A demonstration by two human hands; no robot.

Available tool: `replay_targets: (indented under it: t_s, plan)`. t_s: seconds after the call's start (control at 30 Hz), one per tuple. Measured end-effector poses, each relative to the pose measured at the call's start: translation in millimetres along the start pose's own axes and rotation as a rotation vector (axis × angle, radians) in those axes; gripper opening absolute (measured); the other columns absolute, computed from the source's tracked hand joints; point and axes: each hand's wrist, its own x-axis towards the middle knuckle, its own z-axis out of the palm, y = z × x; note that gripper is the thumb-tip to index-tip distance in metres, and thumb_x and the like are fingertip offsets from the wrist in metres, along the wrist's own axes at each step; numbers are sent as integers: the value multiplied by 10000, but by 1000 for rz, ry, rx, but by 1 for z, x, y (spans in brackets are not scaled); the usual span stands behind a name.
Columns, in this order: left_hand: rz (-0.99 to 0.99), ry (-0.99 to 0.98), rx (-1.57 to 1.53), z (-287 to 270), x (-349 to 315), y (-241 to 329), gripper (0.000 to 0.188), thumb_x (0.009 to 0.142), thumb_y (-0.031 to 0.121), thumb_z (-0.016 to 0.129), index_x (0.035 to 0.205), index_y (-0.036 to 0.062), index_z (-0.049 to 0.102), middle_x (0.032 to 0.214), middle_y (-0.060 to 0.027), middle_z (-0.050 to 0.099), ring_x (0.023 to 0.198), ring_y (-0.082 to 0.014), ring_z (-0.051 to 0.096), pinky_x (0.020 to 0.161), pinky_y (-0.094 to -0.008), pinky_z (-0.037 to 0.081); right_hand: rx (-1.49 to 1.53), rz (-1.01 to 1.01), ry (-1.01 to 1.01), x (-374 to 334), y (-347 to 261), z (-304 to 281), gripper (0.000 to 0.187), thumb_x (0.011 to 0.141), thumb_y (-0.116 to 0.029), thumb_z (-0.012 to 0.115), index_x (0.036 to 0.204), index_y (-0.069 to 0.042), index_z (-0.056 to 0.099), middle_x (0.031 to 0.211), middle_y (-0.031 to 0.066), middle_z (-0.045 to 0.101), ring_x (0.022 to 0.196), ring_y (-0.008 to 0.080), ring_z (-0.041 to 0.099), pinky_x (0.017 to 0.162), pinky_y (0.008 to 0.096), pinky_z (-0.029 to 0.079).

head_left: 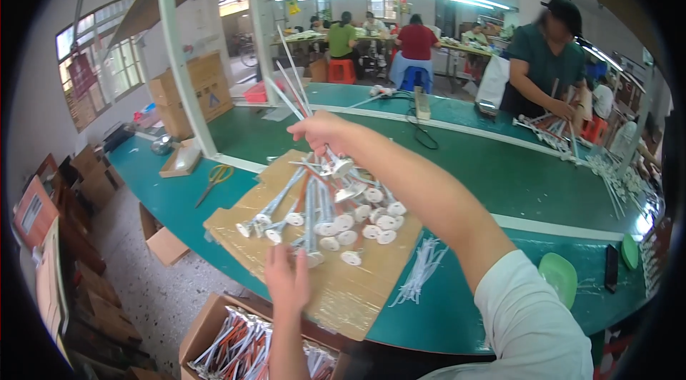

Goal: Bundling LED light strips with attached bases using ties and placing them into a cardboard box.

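My right hand point(323, 131) is closed round a few thin sticks point(289, 66), whose pale upper ends rise above the fist. White round discs point(343, 168) hang just below it, over the pile. My left hand point(287, 276), fingers stretched up and apart, is at the near edge of the pile, close to a white disc point(313, 259); whether it touches is unclear. The pile is made of grey-blue and brown sticks point(309, 212) with white disc ends. They lie on a flat cardboard sheet point(343, 301) on the green table point(250, 266).
Below the table edge, a cardboard box point(196, 337) holds many similar sticks. White ties point(421, 273) lie right of the cardboard; scissors point(216, 183) lie left. A green dish point(557, 280) and a black object point(612, 268) sit right. Across the table, a co-worker point(547, 66) handles similar sticks.
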Motion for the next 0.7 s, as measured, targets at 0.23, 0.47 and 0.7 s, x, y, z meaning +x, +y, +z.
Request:
replay_targets:
  t_s: [0.23, 0.47, 0.7]
  plan:
    - [-24, 0, -49, 1, 3, 8, 185, 919, 155, 549, 879, -25, 543, 817, -110, 500, 696, -197, 505, 624, -315, 414, -211, -239, 356, -107, 34, -142, 288, 820, -317, 715, 769, -74, 569, 509, -30, 410, 408, 82, 373, 384, 264, 303]
    - [-19, -28, 3, 4, 2, 5, 185, 922, 156, 548, 887, -26, 548, 825, -104, 497, 696, -189, 515, 629, -308, 421, -1117, -112, 320, -56, 99, -157, 370, 712, -400, 743, 790, -40, 722, 762, 79, 717, 626, 194, 680, 605, 328, 551]
    - [-33, -36, -17, 4, -3, 16, 177, 914, 147, 569, 878, -25, 552, 815, -92, 497, 682, -168, 507, 609, -296, 415, -1073, 17, 702, -10, 134, -108, 254, 687, -260, 729, 850, -64, 741, 716, 85, 713, 766, 213, 712, 777, 328, 559]
